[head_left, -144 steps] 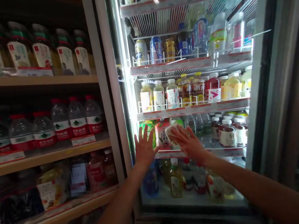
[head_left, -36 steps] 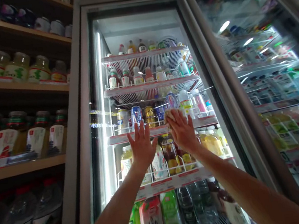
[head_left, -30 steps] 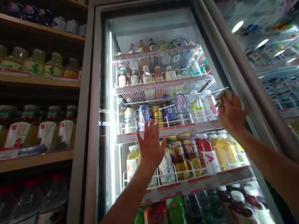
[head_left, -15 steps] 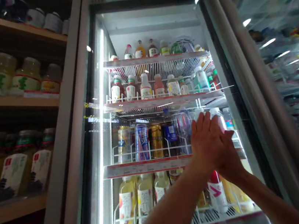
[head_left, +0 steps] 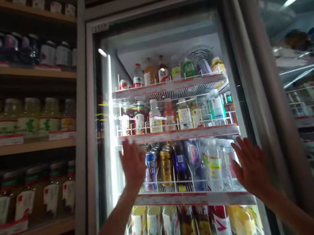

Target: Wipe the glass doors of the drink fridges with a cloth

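My left hand (head_left: 133, 164) is raised, fingers apart and holding nothing, in front of the left side of a glass-fronted drinks fridge. A blue can (head_left: 151, 167) and a gold can (head_left: 166, 166) stand on the shelf just right of it. At the fridge's right side my right hand (head_left: 250, 164) is also raised with spread fingers and nothing in it. Clear bottles (head_left: 214, 164) stand on the shelf to its left. Whether either hand touches the glass, I cannot tell. Bottles fill the lower rack, among them a red-and-white bottle (head_left: 222, 227).
Wooden shelves (head_left: 26, 146) with rows of bottles and jars run along the left. A metal frame (head_left: 259, 79) divides this fridge from another glass door on the right, which shows reflections. Upper wire shelves (head_left: 170, 87) hold more bottles.
My hands were together in front of the fridge's right side; now they are apart, the left one far to the left and the right one further right. The view has tilted up.
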A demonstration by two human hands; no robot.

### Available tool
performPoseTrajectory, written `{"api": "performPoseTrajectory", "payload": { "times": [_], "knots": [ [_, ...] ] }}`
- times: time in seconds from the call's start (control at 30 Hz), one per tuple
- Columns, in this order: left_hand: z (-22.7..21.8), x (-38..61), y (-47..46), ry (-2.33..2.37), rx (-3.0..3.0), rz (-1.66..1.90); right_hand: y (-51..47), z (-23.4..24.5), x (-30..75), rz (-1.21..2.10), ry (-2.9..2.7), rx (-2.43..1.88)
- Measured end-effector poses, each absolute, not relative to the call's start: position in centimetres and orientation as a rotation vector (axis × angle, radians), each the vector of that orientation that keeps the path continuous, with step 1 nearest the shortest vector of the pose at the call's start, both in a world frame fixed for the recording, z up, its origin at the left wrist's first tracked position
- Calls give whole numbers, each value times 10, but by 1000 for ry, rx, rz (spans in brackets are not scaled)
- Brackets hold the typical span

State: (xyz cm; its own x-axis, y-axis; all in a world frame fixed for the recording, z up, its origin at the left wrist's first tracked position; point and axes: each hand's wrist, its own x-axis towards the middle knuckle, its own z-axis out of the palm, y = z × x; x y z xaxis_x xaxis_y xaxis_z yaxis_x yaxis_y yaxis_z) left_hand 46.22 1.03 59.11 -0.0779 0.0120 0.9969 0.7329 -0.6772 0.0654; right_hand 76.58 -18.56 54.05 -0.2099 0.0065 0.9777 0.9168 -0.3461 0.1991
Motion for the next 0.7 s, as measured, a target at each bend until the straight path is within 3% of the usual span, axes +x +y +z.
{"api": "performPoseTrajectory", "payload": {
  "times": [0.13,0.3,0.4,0.5,0.6,0.7],
  "knots": [
    [614,454,6,-1116,-1263,-2196,-188,541,762,-1554,-1206,-1360],
    [596,624,-96,-509,-1807,-1611,-193,537,770,-1489,-1300,-1300],
    [585,653,-117,-225,-1896,-1379,-195,537,775,-1474,-1336,-1275],
    [595,586,-87,-501,-1845,-1527,-198,537,775,-1449,-1342,-1292],
    [614,515,-50,-1074,-1494,-1973,-199,537,774,-1444,-1341,-1266],
    [620,526,-52,-1140,-1409,-2040,-199,537,774,-1467,-1329,-1250]
  ]
}}
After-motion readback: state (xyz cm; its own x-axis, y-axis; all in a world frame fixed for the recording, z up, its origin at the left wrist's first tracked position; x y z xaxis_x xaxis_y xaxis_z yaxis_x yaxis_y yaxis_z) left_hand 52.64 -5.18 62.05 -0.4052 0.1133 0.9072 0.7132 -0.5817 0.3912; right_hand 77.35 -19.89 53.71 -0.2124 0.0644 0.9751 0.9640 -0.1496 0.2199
